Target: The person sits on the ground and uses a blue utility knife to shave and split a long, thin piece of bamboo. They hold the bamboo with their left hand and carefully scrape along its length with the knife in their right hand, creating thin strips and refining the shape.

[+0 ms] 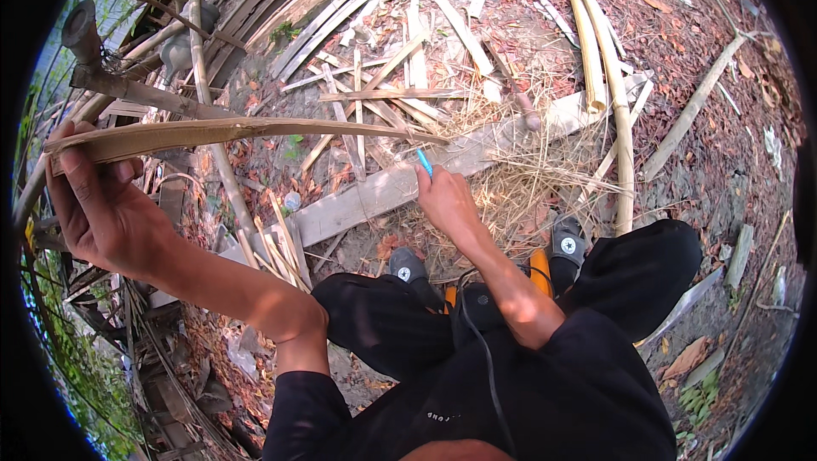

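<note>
My left hand [111, 214] is raised at the left, its fingers wrapped round the thick end of a long split bamboo strip [281, 127]. The strip runs nearly level to the right and narrows to a tip above the plank. In my right hand [451, 206], closed in front of my knees, is a slim tool with a bright blue end [424, 162]; its kind cannot be made out. The blue end is just below the strip's thin tip; whether they touch is unclear. Beneath both lies a grey wooden plank [366, 202] on the ground.
Cut strips [417, 61] and dry shavings [545, 163] litter the ground ahead. A tool with a rounded wooden handle [529, 114] lies by the plank. Bamboo poles [625, 163] rest at the right. Upright poles [213, 112] and a stack of slats stand at the left.
</note>
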Available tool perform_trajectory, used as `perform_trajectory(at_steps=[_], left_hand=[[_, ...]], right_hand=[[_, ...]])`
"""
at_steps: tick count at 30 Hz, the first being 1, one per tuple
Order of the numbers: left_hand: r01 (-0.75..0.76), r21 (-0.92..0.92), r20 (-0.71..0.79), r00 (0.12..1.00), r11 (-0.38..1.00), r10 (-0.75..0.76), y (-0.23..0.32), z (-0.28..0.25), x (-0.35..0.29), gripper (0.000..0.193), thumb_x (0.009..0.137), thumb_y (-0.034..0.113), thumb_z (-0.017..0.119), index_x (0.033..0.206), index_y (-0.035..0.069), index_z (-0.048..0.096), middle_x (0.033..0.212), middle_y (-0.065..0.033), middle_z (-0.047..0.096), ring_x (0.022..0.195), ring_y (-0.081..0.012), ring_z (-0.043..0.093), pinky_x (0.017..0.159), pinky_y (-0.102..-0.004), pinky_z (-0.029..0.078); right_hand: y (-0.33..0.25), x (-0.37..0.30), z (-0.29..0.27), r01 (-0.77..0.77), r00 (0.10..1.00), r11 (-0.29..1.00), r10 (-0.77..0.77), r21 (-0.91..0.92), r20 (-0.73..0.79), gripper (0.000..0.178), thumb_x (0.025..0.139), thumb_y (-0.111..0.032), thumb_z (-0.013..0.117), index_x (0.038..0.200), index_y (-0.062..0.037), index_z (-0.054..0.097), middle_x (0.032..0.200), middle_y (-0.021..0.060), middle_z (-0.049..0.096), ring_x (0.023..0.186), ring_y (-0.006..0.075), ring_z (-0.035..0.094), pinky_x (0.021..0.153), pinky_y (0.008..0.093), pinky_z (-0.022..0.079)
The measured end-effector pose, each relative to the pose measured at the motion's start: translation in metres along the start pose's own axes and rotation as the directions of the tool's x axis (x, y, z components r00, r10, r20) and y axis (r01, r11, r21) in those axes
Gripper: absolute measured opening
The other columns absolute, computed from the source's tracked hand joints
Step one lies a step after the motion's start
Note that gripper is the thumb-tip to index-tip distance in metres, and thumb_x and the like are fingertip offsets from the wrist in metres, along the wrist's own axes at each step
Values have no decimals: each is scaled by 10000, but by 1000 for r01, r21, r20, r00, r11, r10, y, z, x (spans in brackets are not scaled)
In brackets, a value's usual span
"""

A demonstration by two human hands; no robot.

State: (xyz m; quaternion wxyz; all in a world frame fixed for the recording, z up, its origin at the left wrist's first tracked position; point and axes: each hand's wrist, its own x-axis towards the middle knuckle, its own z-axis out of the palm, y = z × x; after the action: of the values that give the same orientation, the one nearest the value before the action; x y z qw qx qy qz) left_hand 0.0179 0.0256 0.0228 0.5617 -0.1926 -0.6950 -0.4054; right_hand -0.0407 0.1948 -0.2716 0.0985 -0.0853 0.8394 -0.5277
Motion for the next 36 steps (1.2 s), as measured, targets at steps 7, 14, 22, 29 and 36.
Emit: perform_trajectory(at_steps=[7,14,22,29,36], left_hand=[[13,-4,-10,1000,1000,-13,0,0,-1,251,932,116,573,1089,-76,611,926,-145,663,592,-115,496,498,-212,374],[22,4,-10,1000,1000,-22,-4,-8,1,256,927,111,586,1093,-83,610,902,-135,661,611,-117,518,503,-223,379],[42,29,-10,999,999,-42,4,-12,0,232,921,84,592,1076,-86,624,918,-141,663,617,-113,537,489,-216,401],[80,-37,53,996,996,-78,1,-13,-4,241,943,87,555,1109,-80,610,997,-144,660,667,-119,558,504,-223,408],[74,-25,72,995,997,-72,2,-38,2,241,945,78,544,1120,-75,605,997,-154,663,726,-139,595,546,-241,422]], right_hand=[[-18,-8,1,83,996,992,-81,94,-23,426,966,-287,461,855,107,581,614,316,565,614,493,580,584,534,454],[-8,-5,12,63,997,997,-61,46,-38,434,965,-296,462,859,107,584,616,321,564,616,494,580,580,535,455],[64,10,39,-48,995,994,55,-95,79,475,964,-344,433,875,83,621,765,330,618,712,483,624,658,520,499],[170,-2,62,-189,974,973,168,-130,-153,493,954,-373,443,823,61,637,759,326,615,745,468,625,721,521,498],[29,0,32,-74,997,990,69,123,46,523,969,-388,405,908,86,617,750,357,596,766,505,602,744,534,483]])
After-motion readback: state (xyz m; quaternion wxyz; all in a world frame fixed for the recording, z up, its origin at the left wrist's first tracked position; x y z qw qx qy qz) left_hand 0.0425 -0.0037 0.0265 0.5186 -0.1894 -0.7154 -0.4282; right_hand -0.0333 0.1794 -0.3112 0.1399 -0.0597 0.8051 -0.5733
